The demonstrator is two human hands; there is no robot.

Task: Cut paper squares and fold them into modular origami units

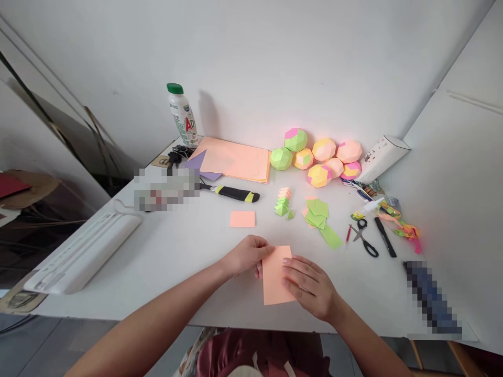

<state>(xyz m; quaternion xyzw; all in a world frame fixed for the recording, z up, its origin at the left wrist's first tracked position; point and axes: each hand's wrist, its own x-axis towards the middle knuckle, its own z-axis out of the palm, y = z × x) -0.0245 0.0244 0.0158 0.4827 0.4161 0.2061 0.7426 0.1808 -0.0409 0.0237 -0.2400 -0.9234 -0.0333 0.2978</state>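
Note:
A peach sheet of paper (275, 277) is held upright-long over the front of the table between both hands. My left hand (249, 256) pinches its upper left edge, thumb on top. Across its right side lie the fingers of my right hand (312, 285), with the thumb out of sight. Just beyond, a smaller peach paper rectangle (242, 219) rests flat. Farther back stands a row of small folded paper pieces (283, 201), peach and green, with a loose green one beside it. Green and peach paper slips (317, 213) lie in a loose pile to the right.
Several faceted paper balls (324, 150) sit against the wall near a white tube (383, 158). Large peach sheets (236, 157), a black-and-yellow cutter (236, 193) and a bottle (183, 115) are at the back. Scissors (364, 238) and a black pen (385, 237) lie right; a white device (84, 251) left.

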